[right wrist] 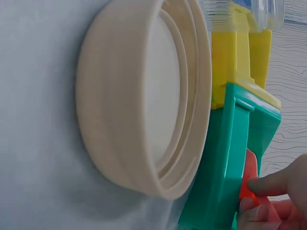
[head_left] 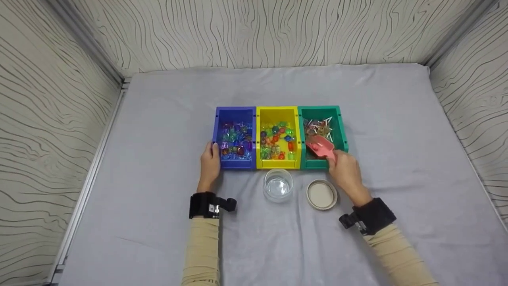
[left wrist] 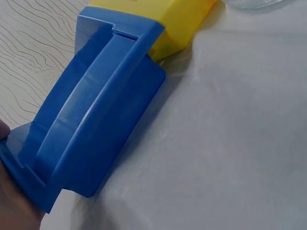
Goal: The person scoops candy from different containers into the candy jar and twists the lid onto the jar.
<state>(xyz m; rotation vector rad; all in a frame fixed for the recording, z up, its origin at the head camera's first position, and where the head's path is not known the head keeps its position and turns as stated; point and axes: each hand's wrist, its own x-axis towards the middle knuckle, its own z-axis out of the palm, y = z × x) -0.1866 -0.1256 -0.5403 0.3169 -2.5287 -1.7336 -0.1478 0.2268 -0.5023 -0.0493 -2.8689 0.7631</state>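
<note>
My right hand (head_left: pixel 346 171) grips the handle of a pink scoop (head_left: pixel 322 147), whose bowl is tilted down inside the green bin (head_left: pixel 344 135) among lollipops with white sticks (head_left: pixel 322 126). At the far left, my left hand (head_left: pixel 210 163) holds the front left side of the blue bin (head_left: pixel 237 164), with a fingertip at its rim in the left wrist view. Colourful translucent pieces (head_left: pixel 234 137) fill part of that bin. Between these two stands a yellow bin (head_left: pixel 278 164) with bright bead-like pieces (head_left: pixel 276 139). The three bins sit side by side.
In front of the yellow bin stands a clear jar (head_left: pixel 278 186). A beige round lid (head_left: pixel 321 194) lies to its right, near my right wrist. Grey cloth (head_left: pixel 166 119) covers the table, with wood-grain patterned panels (head_left: pixel 254 31) around it.
</note>
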